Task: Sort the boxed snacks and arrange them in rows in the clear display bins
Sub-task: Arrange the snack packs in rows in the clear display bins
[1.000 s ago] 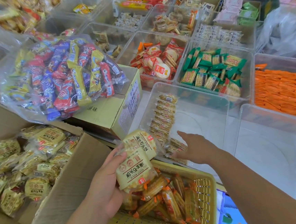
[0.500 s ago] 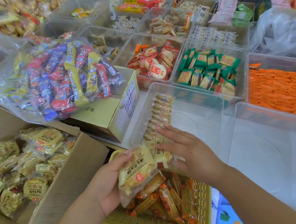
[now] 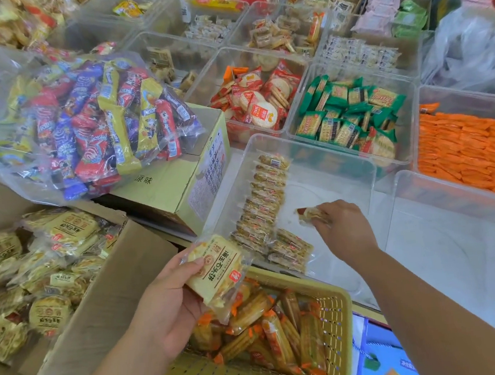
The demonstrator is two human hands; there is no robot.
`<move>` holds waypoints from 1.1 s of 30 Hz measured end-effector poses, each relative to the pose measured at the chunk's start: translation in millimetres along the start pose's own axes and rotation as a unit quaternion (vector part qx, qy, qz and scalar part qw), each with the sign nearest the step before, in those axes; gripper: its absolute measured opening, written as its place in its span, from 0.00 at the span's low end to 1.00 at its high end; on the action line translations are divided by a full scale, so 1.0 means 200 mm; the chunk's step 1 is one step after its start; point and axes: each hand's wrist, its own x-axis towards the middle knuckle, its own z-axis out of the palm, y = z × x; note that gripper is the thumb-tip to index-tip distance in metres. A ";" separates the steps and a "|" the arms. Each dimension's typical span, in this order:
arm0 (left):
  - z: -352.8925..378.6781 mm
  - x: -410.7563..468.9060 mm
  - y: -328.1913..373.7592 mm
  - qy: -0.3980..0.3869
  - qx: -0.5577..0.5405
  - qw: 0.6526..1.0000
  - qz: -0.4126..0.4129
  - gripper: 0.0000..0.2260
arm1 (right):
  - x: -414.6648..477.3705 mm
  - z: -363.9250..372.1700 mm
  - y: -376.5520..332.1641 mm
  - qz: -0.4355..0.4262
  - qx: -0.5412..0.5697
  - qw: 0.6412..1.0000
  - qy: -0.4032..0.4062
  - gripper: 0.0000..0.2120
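Note:
My left hand (image 3: 166, 304) grips a small stack of pale yellow snack packs (image 3: 216, 270) above the yellow basket. My right hand (image 3: 346, 232) reaches into the clear bin (image 3: 328, 155) and pinches one yellow snack pack (image 3: 311, 214) at its fingertips. It is just right of a row of the same packs (image 3: 264, 200) standing on edge along the bin's left side. Two or three more packs (image 3: 290, 249) lie at the row's near end. A cardboard box (image 3: 105, 297) on my left holds several more of these packs (image 3: 37, 277).
A yellow basket (image 3: 339, 305) with orange-wrapped biscuits sits under my left hand. A clear bag of mixed candy bars (image 3: 89, 127) lies on a green carton (image 3: 179, 187). Another clear bin (image 3: 457, 245) stands at the right. Filled bins with red, green (image 3: 350, 108) and orange (image 3: 466, 148) snacks sit behind.
My right hand took a pack from the stack in my left hand and moved right and deeper into the clear bin. The left hand stayed over the basket.

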 end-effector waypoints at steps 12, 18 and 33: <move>-0.03 0.00 -0.03 0.004 -0.025 1.000 -0.018 0.17 | 0.14 0.18 -0.18 0.026 -0.049 0.944 -0.325 0.29; -0.02 0.00 -0.02 -0.018 -0.037 0.999 -0.018 0.18 | 0.14 0.14 -0.17 0.008 -0.069 0.924 -0.375 0.39; 0.07 0.07 0.06 -0.047 0.013 0.999 0.010 0.22 | -0.30 -0.09 -0.40 -0.247 0.128 0.948 -0.156 0.41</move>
